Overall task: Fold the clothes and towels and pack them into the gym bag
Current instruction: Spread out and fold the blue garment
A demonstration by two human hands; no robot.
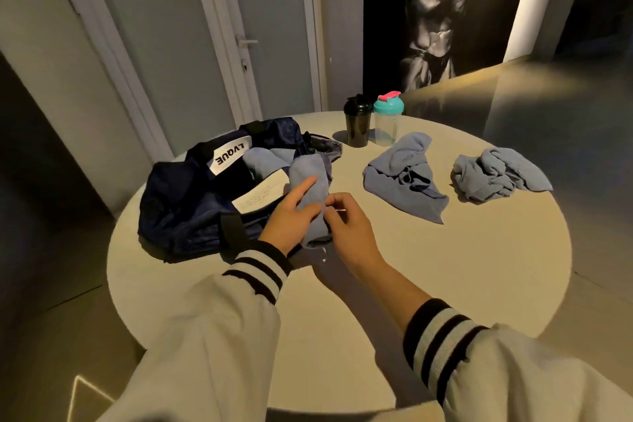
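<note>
Forearms reached from the table's (394, 284) near edge; left hand (289, 216) held a rolled blue towel (308, 175), forefinger straight, right hand (347, 228) pinched it, beside the gym bag (185, 205).

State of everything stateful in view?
gym bag: unzipped, blue cloth inside
rolled cloth: gripped by left hand and right hand, at bag mouth
middle cloth: crumpled on table
right cloth: crumpled on table
black shaker: upright, lid on
teal-lid shaker: upright, lid on
door: closed
</note>
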